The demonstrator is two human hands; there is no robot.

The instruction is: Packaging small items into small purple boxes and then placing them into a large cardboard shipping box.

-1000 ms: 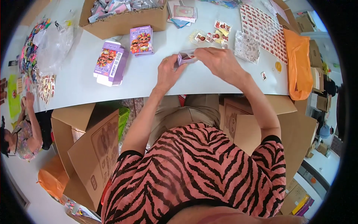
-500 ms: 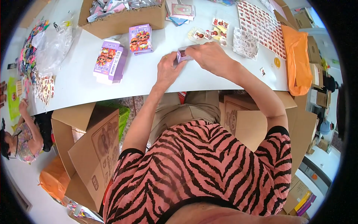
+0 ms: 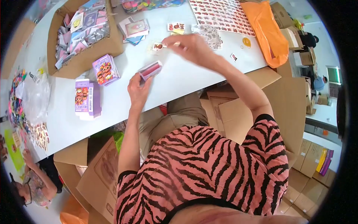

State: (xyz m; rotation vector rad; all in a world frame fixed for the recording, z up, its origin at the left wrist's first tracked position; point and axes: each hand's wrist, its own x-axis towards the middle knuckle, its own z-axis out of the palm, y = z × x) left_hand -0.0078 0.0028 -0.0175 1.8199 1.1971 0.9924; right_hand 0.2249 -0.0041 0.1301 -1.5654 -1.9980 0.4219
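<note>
My left hand is closed around a small purple carton, tilted above the table, its open side showing a pinkish inside. Over the table to its right, my right hand is reaching toward a small printed sticker; its fingers are blurred, and I cannot see whether they hold anything. Just beyond lies a strip of picture stickers on a yellow piece. A stack of purple printed cards or packs and a larger purple box stand to the left.
A cardboard box full of small cards stands at the back left, beside a pile of cards. Toward the back right lie a clear patterned packet, a sticker sheet and an orange bag. Another person sits at the left.
My right hand has let go of the small carton and moved up toward the stickers. The left hand keeps the carton, now tilted with its open side showing. The view has turned right.
</note>
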